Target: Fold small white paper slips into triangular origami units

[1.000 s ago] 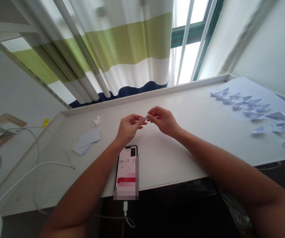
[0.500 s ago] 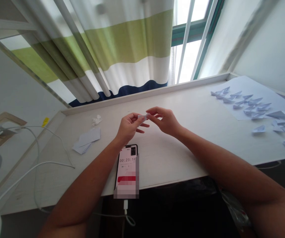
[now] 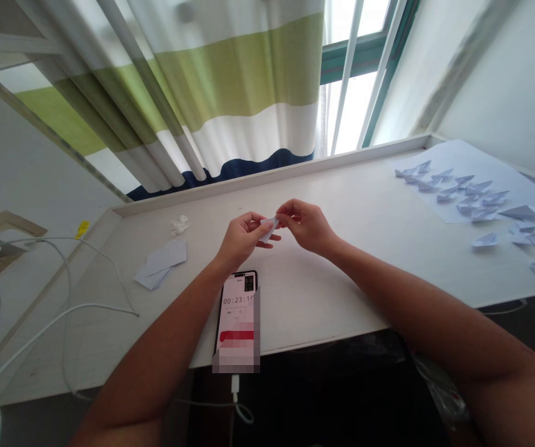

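A small piece of folded white paper point(image 3: 268, 230) is held up over the middle of the desk, between both hands. My left hand point(image 3: 243, 237) grips it with the thumb in front and the fingers behind; the lower fingers stick out past it. My right hand point(image 3: 305, 225) pinches its upper right corner between thumb and fingertips. Part of the paper is covered by the left thumb. Just below my left wrist lies a phone point(image 3: 237, 310) with a running timer on its screen.
Several folded paper boats point(image 3: 470, 192) stand at the right, many on a large white sheet point(image 3: 458, 152). Left of my hands lie a stack of paper slips point(image 3: 160, 266) and a crumpled paper point(image 3: 180, 225). A white cable point(image 3: 57, 323) crosses the desk's left side.
The folded paper has turned in my fingers and now shows a larger, pointed face. My right hand has shifted slightly; both hands keep hold of it.
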Demonstrator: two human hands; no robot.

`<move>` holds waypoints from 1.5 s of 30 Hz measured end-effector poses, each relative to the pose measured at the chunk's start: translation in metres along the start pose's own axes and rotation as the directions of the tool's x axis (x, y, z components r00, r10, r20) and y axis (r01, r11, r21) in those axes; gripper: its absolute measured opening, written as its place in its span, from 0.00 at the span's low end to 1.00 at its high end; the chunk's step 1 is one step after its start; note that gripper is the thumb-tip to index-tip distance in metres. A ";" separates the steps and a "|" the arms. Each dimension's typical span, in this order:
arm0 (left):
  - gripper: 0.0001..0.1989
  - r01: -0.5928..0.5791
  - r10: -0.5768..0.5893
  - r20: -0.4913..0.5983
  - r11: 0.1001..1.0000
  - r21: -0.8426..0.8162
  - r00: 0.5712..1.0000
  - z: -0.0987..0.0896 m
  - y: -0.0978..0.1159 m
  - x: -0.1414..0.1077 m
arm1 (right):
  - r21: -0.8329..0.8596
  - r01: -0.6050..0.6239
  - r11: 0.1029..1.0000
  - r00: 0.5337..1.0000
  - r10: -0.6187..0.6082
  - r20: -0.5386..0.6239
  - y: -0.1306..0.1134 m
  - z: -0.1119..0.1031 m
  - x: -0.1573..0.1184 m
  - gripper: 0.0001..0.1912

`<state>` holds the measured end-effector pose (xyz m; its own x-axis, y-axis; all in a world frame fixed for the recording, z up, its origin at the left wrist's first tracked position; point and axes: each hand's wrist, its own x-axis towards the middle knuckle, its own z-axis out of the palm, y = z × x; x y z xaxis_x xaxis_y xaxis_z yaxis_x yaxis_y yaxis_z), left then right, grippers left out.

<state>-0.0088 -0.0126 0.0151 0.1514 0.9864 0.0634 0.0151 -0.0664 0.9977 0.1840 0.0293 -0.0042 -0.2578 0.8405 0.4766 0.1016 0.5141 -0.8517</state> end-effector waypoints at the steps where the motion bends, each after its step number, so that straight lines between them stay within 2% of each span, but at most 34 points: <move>1: 0.26 0.000 0.000 0.000 1.000 0.010 1.000 0.000 0.000 0.000 | -0.007 0.005 1.000 1.000 -0.005 -0.004 0.000 0.000 0.000 0.07; 5: 0.28 -0.013 0.013 -0.002 1.000 0.029 1.000 0.000 -0.001 0.000 | -0.005 0.006 1.000 1.000 -0.006 -0.013 0.001 0.000 0.000 0.08; 15: 0.27 -0.043 0.043 -0.013 0.999 0.033 0.999 -0.002 0.003 0.000 | 0.080 0.010 0.997 0.998 -0.015 0.062 0.000 -0.001 -0.001 0.08; 22: 0.24 -0.041 0.041 -0.003 0.998 0.044 0.999 -0.002 0.003 0.000 | 0.103 -0.006 0.995 0.999 0.001 0.050 0.001 -0.003 0.001 0.09; 25: 0.25 -0.065 0.066 -0.033 0.997 0.030 0.997 -0.001 0.001 0.000 | 0.089 -0.010 0.996 0.999 0.006 0.048 0.000 -0.003 0.000 0.09; 27: 0.26 -0.084 0.085 -0.065 0.996 0.023 0.994 0.000 0.000 0.001 | 0.041 0.032 0.999 0.999 -0.033 0.002 -0.001 -0.003 -0.001 0.08; 30: 0.26 -0.098 0.099 -0.097 0.995 0.019 0.990 0.000 0.001 0.002 | -0.054 0.186 0.981 0.980 -0.189 -0.059 -0.001 -0.004 -0.001 0.04; 33: 0.26 -0.103 0.104 -0.106 0.994 0.022 0.989 -0.001 0.002 0.002 | -0.110 0.348 0.931 0.935 -0.354 -0.036 0.000 -0.006 0.000 0.03; 35: 0.26 -0.095 0.097 -0.096 0.995 0.021 0.991 -0.002 0.003 0.001 | -0.139 0.397 0.907 0.915 -0.402 -0.010 0.001 -0.008 0.001 0.05; 41: 0.28 -0.031 0.033 -0.075 0.999 0.031 0.997 -0.002 0.006 -0.001 | -0.219 0.382 0.898 0.924 -0.377 0.067 0.006 -0.012 0.003 0.08; 45: 0.27 -0.045 0.051 -0.087 0.996 0.070 0.995 -0.002 0.007 -0.001 | -0.245 0.357 0.901 0.933 -0.333 0.132 0.005 -0.014 0.003 0.09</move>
<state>-0.0110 -0.0140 0.0216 0.0653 0.9910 0.1165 0.0778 -0.1214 0.9895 0.1976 0.0367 -0.0041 -0.4016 0.5905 0.7000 0.2354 0.8053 -0.5442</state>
